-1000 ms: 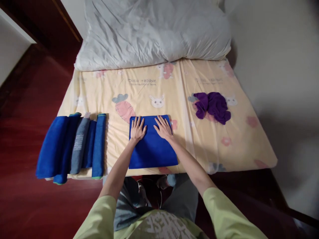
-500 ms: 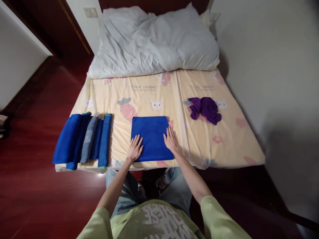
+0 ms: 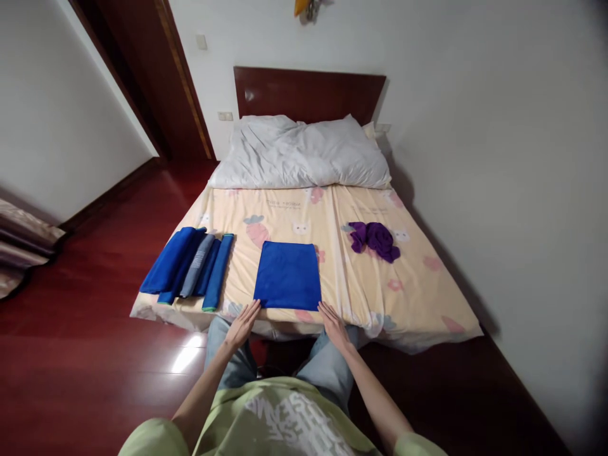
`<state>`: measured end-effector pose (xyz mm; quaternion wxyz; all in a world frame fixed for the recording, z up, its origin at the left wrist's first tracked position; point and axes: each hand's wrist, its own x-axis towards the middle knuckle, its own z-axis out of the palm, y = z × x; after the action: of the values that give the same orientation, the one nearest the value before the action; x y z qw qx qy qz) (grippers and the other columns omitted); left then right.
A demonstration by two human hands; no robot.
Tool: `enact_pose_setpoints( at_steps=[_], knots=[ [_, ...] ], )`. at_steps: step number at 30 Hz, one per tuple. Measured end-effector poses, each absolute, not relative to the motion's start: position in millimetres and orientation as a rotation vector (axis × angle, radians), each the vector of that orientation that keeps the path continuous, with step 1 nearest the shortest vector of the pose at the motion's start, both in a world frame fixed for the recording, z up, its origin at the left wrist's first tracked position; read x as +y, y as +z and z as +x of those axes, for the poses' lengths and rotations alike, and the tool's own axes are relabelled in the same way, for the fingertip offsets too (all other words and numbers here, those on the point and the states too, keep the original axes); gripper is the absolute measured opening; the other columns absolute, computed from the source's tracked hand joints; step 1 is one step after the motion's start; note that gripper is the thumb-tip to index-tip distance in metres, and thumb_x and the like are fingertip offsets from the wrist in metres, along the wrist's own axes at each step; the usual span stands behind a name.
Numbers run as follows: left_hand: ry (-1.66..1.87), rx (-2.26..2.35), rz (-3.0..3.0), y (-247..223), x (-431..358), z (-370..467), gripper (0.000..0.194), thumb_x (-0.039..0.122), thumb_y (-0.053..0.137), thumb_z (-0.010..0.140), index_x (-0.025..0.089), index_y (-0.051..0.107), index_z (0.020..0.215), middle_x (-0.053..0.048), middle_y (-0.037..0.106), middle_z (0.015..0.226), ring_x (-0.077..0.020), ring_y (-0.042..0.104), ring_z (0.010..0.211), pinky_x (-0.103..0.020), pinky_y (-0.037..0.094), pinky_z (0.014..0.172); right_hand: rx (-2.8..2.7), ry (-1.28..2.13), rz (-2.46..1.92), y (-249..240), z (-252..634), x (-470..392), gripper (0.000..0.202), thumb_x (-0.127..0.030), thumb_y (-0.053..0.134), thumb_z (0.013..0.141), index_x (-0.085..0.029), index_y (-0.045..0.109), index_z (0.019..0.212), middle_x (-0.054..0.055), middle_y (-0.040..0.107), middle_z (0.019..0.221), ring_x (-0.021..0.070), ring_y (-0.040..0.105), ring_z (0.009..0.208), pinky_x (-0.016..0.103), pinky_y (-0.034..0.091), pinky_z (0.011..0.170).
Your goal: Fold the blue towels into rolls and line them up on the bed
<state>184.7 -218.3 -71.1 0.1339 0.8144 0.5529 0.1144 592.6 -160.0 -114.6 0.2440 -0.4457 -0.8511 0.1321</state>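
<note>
While the left hand (image 3: pixel 243 324) and right hand (image 3: pixel 334 324) rest with fingers straight, grasping nothing, at the near corners of a flat blue fabric rectangle (image 3: pixel 288 275), I judge it light, soft and limp, best pinched at those 2 corners. It lies near the front edge of a yellow rabbit-print bed (image 3: pixel 413 310), between folded blue and grey cloths (image 3: pixel 196 266) and a crumpled purple cloth (image 3: pixel 380 239); beyond, I see a puffy white quilt (image 3: pixel 304 158), a dark red wooden headboard (image 3: pixel 308 95) and glossy red flooring (image 3: pixel 95 354).
</note>
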Motion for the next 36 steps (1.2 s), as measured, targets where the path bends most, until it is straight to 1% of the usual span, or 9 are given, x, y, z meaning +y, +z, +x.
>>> enact_pose_setpoints(
  at_steps=[5, 8, 12, 15, 18, 22, 28, 32, 36],
  knots=[
    [0.367, 1.577, 2.313, -48.5, -192.8, 195.3, 0.074, 0.002, 0.029, 0.081, 0.018, 0.048, 0.151, -0.007, 0.049, 0.156, -0.0212, 0.036, 0.151, -0.042, 0.028, 0.127, -2.311, 0.369, -1.207, -108.7, 587.0, -164.5, 0.071, 0.0, 0.032, 0.087, -0.022, 0.05, 0.152, 0.008, 0.05, 0.154, 0.0225, 0.041, 0.147, 0.053, 0.039, 0.123],
    [0.34, 1.591, 2.261, -49.6, -184.1, 198.2, 0.076, 0.0, 0.03, 0.077, 0.018, 0.054, 0.147, -0.007, 0.055, 0.152, -0.02, 0.043, 0.147, -0.04, 0.03, 0.126, -2.321, 0.429, -1.226, -103.7, 575.6, -156.6, 0.076, 0.001, 0.033, 0.082, -0.022, 0.05, 0.152, 0.007, 0.052, 0.152, 0.0202, 0.044, 0.146, 0.05, 0.038, 0.124],
    [0.354, 1.634, 2.188, -53.5, -178.4, 200.3, 0.066, 0.006, 0.036, 0.082, 0.018, 0.057, 0.143, -0.011, 0.057, 0.149, -0.0224, 0.047, 0.144, -0.045, 0.035, 0.123, -2.27, 0.54, -1.283, -99.7, 564.2, -139.3, 0.075, -0.003, 0.037, 0.081, -0.023, 0.049, 0.152, 0.004, 0.051, 0.154, 0.0172, 0.046, 0.144, 0.042, 0.04, 0.123],
    [0.422, 1.644, 2.128, -54.6, -175.3, 198.8, 0.059, 0.011, 0.038, 0.086, 0.018, 0.061, 0.141, -0.011, 0.056, 0.15, -0.0255, 0.046, 0.145, -0.047, 0.036, 0.122, -2.236, 0.558, -1.289, -99.0, 560.6, -130.8, 0.07, -0.006, 0.04, 0.082, -0.025, 0.053, 0.149, 0.002, 0.052, 0.153, 0.0168, 0.049, 0.142, 0.039, 0.043, 0.121],
    [0.486, 1.642, 2.073, -56.2, -173.9, 192.4, 0.059, 0.012, 0.036, 0.086, 0.016, 0.064, 0.138, -0.011, 0.057, 0.148, -0.0262, 0.046, 0.145, -0.048, 0.039, 0.121, -2.21, 0.549, -1.283, -99.6, 558.5, -127.6, 0.068, -0.003, 0.038, 0.08, -0.023, 0.062, 0.141, 0.005, 0.06, 0.145, 0.018, 0.055, 0.137, 0.042, 0.046, 0.118],
    [0.524, 1.57, 2.092, -56.6, -178.2, 178.5, 0.056, 0.016, 0.033, 0.091, 0.02, 0.066, 0.136, -0.009, 0.056, 0.149, -0.0231, 0.045, 0.145, -0.042, 0.04, 0.121, -2.139, 0.559, -1.284, -99.7, 558.6, -130.0, 0.062, -0.001, 0.041, 0.079, -0.019, 0.071, 0.13, 0.01, 0.066, 0.136, 0.0236, 0.06, 0.131, 0.048, 0.049, 0.115],
    [0.504, 1.491, 2.119, -60.8, -207.1, 161.0, 0.06, 0.013, 0.032, 0.089, 0.022, 0.064, 0.139, -0.007, 0.052, 0.153, -0.0206, 0.043, 0.146, -0.045, 0.037, 0.123, -2.098, 0.561, -1.17, -107.7, 571.1, -169.3, 0.062, -0.004, 0.035, 0.087, -0.026, 0.068, 0.135, 0.005, 0.065, 0.139, 0.0225, 0.061, 0.131, 0.047, 0.054, 0.111],
    [0.562, 1.499, 2.037, -78.9, -219.4, 169.1, 0.054, 0.017, 0.033, 0.092, 0.024, 0.069, 0.131, -0.006, 0.06, 0.146, -0.023, 0.048, 0.143, -0.049, 0.038, 0.122, -2.045, 0.539, -1.254, -113.1, 569.9, -188.7, 0.058, -0.006, 0.034, 0.088, -0.026, 0.074, 0.126, 0.007, 0.07, 0.131, 0.0253, 0.066, 0.125, 0.049, 0.056, 0.108],
    [0.786, 1.627, 1.881, -94.3, -210.2, 183.3, 0.046, 0.022, 0.038, 0.092, 0.022, 0.077, 0.115, -0.008, 0.07, 0.132, -0.0259, 0.057, 0.135, -0.05, 0.045, 0.117, -1.95, 0.528, -1.315, -111.7, 562.1, -185.3, 0.058, -0.006, 0.04, 0.079, -0.023, 0.076, 0.12, 0.008, 0.073, 0.126, 0.0261, 0.069, 0.12, 0.047, 0.057, 0.106]
  ],
)
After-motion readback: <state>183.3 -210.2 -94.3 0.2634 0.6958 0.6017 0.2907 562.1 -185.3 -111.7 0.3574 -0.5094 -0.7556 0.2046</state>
